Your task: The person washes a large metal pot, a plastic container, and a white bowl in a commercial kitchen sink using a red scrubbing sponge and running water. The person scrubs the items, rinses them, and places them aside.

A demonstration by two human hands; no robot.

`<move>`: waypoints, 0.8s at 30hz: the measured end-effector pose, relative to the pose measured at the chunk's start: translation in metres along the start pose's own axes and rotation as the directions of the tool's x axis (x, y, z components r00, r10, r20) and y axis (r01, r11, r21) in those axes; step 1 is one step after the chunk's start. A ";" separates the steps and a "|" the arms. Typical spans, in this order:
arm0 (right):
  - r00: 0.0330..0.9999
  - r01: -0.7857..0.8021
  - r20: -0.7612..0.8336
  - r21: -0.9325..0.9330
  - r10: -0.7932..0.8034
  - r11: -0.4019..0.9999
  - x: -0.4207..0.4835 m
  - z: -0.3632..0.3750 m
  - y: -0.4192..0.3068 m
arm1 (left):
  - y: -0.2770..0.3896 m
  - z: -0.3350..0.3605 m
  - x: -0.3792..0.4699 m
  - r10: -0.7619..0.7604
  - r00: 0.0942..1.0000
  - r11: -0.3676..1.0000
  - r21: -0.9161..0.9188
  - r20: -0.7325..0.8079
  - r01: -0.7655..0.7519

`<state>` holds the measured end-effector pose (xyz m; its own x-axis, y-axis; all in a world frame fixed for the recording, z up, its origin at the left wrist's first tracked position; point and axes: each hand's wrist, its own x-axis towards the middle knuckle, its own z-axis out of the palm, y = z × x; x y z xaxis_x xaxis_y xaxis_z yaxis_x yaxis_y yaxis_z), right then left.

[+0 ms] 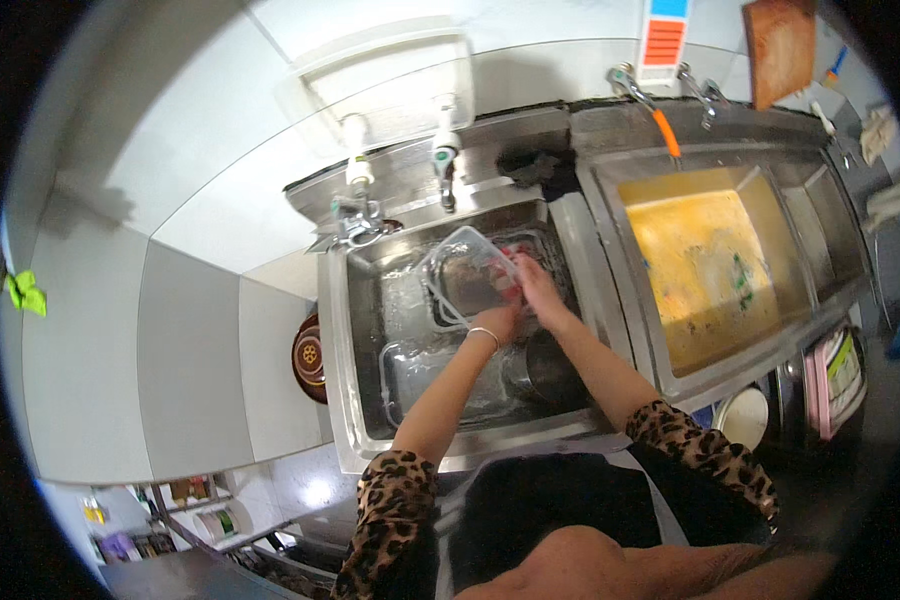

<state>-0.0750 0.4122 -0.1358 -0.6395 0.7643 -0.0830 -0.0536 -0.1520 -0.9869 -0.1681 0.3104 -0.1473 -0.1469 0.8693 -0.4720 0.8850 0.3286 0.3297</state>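
Observation:
Over the left steel sink basin, a clear plastic container is held tilted. My left hand, with a bracelet at the wrist, grips its near right corner. My right hand is closed at its right edge, fingers partly hidden. A red and pale item shows by the fingers, too blurred to name; whether it lies inside the container or behind its wall I cannot tell. Another clear container rests low in the basin. Beneath the held one, a further rectangular container is partly covered.
Two taps stand behind the basin. A black cloth-like bundle lies at its back right corner. To the right, a second sink contains cloudy yellow-orange liquid, below a faucet with an orange hose. A wooden board leans at the wall.

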 end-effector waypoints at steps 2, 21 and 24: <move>0.996 0.062 -0.050 -0.208 -0.074 0.976 -0.009 -0.004 0.008 | -0.006 0.016 0.041 -0.049 0.987 0.995 0.096 0.152 0.034; 0.952 0.203 -0.154 -0.325 -0.264 0.924 -0.150 -0.087 -0.061 | -0.035 0.061 0.151 0.376 0.862 0.909 -0.045 -0.339 -0.414; 0.931 0.280 -0.094 -0.432 -0.352 0.857 -0.133 -0.088 -0.062 | 0.001 0.020 0.063 0.212 0.929 0.771 -0.532 -0.303 -0.349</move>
<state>0.0810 0.3749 -0.0756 -0.5047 0.8241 0.2571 0.1062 0.3549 -0.9289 -0.1678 0.3578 -0.1928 -0.0827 0.9892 -0.1209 0.4992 0.1461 0.8541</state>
